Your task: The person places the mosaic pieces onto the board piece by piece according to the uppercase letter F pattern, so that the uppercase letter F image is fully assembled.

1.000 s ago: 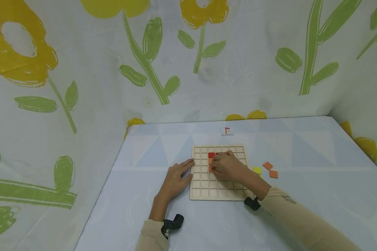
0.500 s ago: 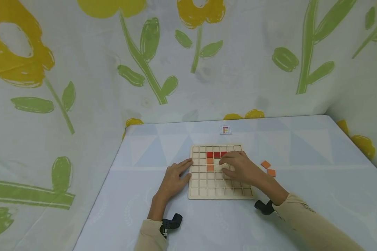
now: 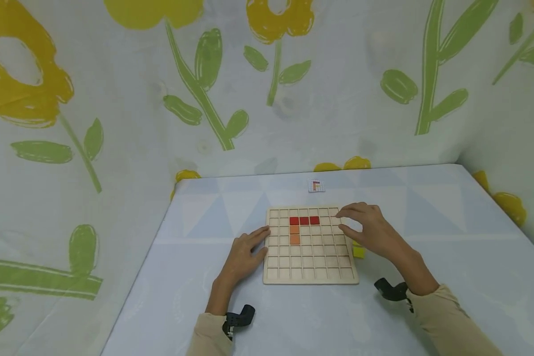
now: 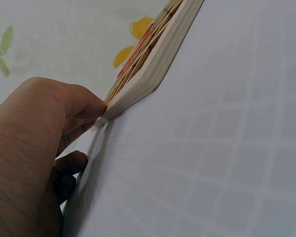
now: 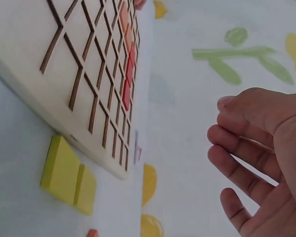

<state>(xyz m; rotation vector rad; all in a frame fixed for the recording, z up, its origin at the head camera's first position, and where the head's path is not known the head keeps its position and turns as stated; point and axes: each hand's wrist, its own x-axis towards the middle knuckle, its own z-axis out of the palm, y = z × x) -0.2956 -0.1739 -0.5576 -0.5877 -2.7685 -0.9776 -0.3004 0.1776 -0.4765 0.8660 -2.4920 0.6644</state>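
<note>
We had the wooden board (image 3: 311, 262) flat on the worktop (image 3: 169, 296). Our left hand (image 3: 244, 254) touched the board's left edge, its thumb spread wide from the fingers. Our right hand (image 3: 374, 231) was up by the board's right edge, with a wide gap between thumb and fingers. Three red tiles (image 3: 304, 221) sat in a row on the board, and two orange tiles (image 3: 294, 230) ran toward us from the left red one. Yellow tiles (image 3: 358, 252) lay just beside the board's right edge, and a small card (image 3: 316, 186) lay past its far edge.

Card (image 3: 316, 186) too small for detail, orange tile (image 5: 92, 233) mostly beyond right wrist view's lower edge.
</note>
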